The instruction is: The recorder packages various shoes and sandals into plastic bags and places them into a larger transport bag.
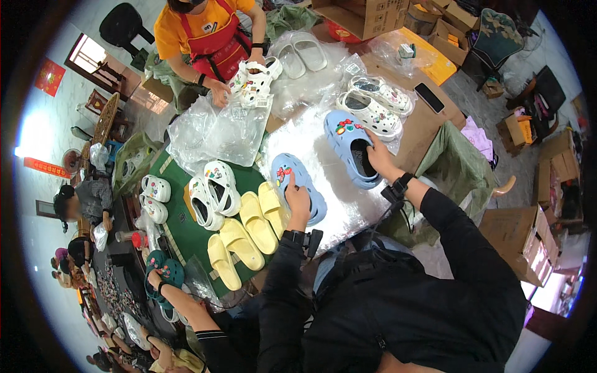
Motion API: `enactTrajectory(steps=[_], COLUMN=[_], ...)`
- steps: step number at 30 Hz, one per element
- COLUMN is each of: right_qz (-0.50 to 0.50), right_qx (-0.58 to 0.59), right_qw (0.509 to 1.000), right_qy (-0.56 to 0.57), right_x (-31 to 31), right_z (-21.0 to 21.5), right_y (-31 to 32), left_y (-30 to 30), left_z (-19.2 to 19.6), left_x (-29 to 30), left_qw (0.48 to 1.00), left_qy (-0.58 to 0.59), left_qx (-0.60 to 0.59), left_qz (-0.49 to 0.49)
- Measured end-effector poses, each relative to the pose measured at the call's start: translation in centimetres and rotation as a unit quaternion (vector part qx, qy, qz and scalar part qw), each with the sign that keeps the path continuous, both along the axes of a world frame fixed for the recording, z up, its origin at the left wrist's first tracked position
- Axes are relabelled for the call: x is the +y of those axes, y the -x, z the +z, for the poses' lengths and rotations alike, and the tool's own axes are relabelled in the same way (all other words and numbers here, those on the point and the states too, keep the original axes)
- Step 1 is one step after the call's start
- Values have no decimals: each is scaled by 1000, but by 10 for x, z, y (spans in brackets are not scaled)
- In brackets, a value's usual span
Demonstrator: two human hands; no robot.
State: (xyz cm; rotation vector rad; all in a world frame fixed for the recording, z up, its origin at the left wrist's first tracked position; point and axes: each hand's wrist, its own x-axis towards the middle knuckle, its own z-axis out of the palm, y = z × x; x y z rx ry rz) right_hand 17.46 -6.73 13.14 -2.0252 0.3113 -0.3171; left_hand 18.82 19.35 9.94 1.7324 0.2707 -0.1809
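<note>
My left hand grips a light blue clog by its inner side, thumb resting on top near its red charms. In my right hand is the matching blue clog, fingers at the edge of its foot opening. It is tilted so the dark inside shows, and colourful charms sit on its toe. Both clogs are over a shiny silvery sheet. Just left of my left hand lie yellow slides in two pairs. Beyond my right hand stand white clogs with charms.
Opposite, a person in a red apron handles white clogs over clear plastic bags. A phone lies at the right. White clogs stand on the green mat. At lower left, another person's hand holds dark green clogs.
</note>
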Motion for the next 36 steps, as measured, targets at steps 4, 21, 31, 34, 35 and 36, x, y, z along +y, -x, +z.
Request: enactTrajectory(steps=[4,21,31,34,35,36], right_qz=[2,56,291,254,255,231], right_qx=[5,82,74,126,134,52], right_qw=[1000,989,899,897,889,893], right_qy=[13,109,320,339,355,381], right_x=[-9,47,87,103,104,106], right_z=[6,-48,-26,-34,-35,-45], right_y=[2,5,25,-3,-9,-11], left_y=[5,76,126,123,128,128], left_z=[33,5,-42,-44,-45,-50], left_x=[-10,-23,39,36,33,34], left_qw=[999,915,735,730,728,728], left_qy=[22,-100,-413,-423,-425,-432], left_qx=[35,-208,-273,-276,-278,-283], left_qz=[-16,-332,-463,-461,-459,-450])
